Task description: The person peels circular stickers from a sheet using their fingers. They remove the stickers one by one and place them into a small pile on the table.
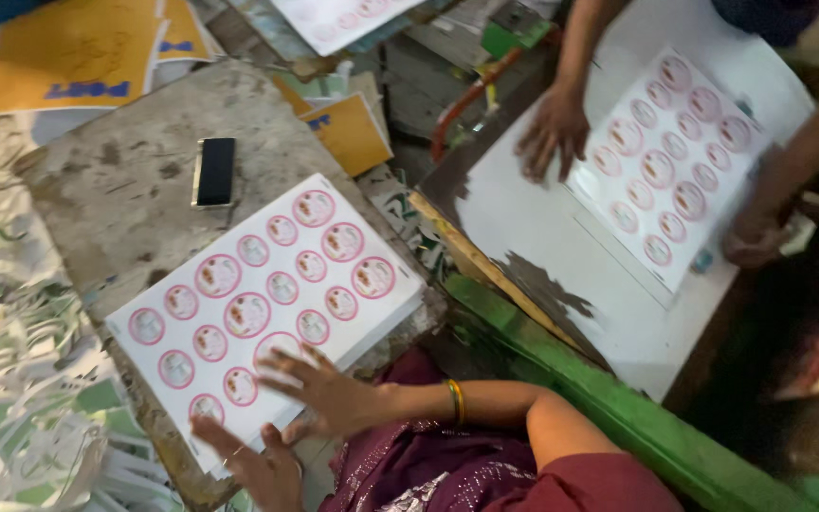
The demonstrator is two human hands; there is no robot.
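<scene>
1. Step in hand: the right hand, fingers spread flat, presses on the near edge of a stack of sheets printed with pink circles; it appears to be steadying or squaring the stack. The stack lies on a worn grey table, just beside a dark phone.
2. The left hand sits at the stack's near corner, fingers spread and slightly curled against the edge; whether it pinches a sheet cannot be told.
3. Next move, as a judgement: lifting or shifting the top sheet would call for a thumb under that corner while the other palm holds the pile.
4. Across the green rail, another person's two hands rest on a similar sheet on a white board.
5. Hard to make out: the circle pictures are blurred; the left hand is partly cut off by the frame edge; paper scraps are indistinct.
</scene>
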